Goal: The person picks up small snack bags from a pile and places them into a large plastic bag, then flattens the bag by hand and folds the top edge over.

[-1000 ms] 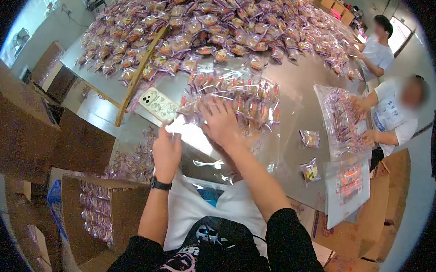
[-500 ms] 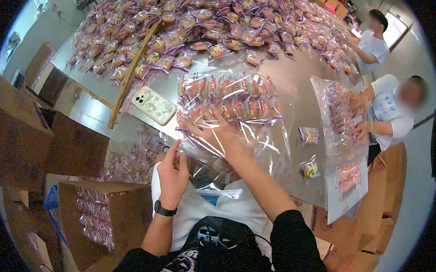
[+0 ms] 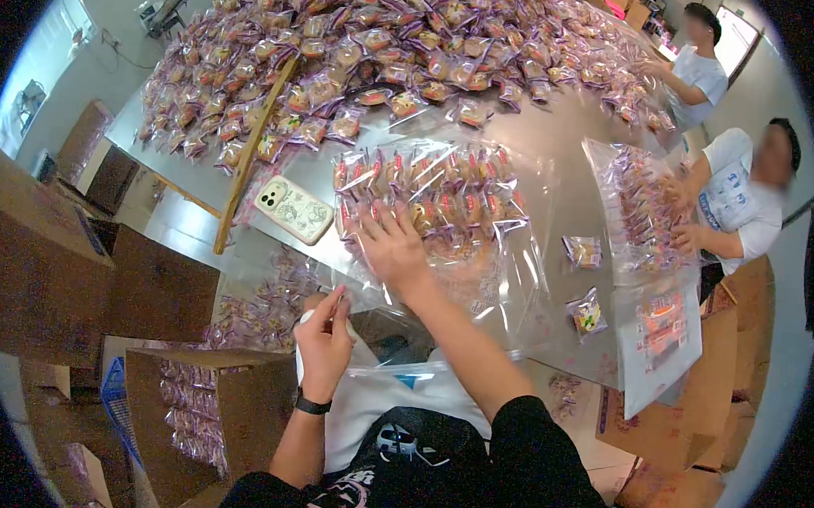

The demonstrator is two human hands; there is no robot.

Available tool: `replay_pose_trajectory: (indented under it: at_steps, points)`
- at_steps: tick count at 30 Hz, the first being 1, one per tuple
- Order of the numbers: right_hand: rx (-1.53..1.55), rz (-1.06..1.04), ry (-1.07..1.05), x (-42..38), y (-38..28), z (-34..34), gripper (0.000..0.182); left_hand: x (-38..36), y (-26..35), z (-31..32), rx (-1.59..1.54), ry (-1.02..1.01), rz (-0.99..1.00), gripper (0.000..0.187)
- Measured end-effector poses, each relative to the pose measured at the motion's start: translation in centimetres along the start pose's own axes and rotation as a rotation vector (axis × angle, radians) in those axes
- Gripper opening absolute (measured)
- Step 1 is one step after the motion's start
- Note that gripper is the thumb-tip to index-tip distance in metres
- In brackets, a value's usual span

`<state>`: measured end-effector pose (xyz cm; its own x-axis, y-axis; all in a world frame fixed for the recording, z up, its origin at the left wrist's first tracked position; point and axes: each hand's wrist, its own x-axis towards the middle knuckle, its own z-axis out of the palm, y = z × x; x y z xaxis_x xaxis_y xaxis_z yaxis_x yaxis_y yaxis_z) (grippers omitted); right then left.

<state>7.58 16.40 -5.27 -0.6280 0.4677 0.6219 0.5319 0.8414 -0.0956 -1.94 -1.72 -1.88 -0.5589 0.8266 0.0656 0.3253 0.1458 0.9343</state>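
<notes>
A large clear plastic bag (image 3: pixel 501 285) lies on the metal table in front of me, with rows of small wrapped pastries (image 3: pixel 445 206) in its far part. My right hand (image 3: pixel 396 255) rests on the near side of these rows, fingers stretched out over the film, and is open. At the bag's near left corner, my left hand (image 3: pixel 329 341) is closed, thumb and fingers pinching the film's edge. The bag's near end hangs over the table edge towards my lap.
A phone in a patterned case (image 3: pixel 293 209) lies left of the bag, beside a wooden strip (image 3: pixel 255 157). Wrapped pastries (image 3: pixel 389 44) are heaped behind. Two loose packets (image 3: pixel 587 314) lie to the right, near a co-worker's filled bag (image 3: pixel 643 210). Cardboard boxes (image 3: pixel 165 275) stand at left.
My right hand has drawn slightly back and left over the bag, and the film's near part lies flatter. My left hand stays at the near left corner. The view has shifted slightly.
</notes>
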Motion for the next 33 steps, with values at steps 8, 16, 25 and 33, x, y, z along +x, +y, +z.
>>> replay_pose_trajectory:
  at_steps: [8, 16, 25, 33]
  points:
    - [0.340, 0.099, -0.035, 0.2, 1.3, -1.1, 0.066, 1.8, -1.1, -1.1, 0.088, 0.024, 0.050, 0.027]
    - [-0.006, 0.144, -0.104, -1.1, 2.3, -2.1, 0.065, 1.3, -1.5, -0.9, 0.070, 0.039, 0.064, 0.027]
    - [-0.068, 0.087, 0.034, 0.1, 0.8, -3.7, 0.051, 2.0, -2.5, -1.1, 0.057, 0.025, 0.173, 0.028]
    - [0.028, 0.040, 0.029, -0.7, 1.4, -0.9, 0.055, 0.9, -1.1, -1.8, 0.088, -0.032, -0.033, 0.028]
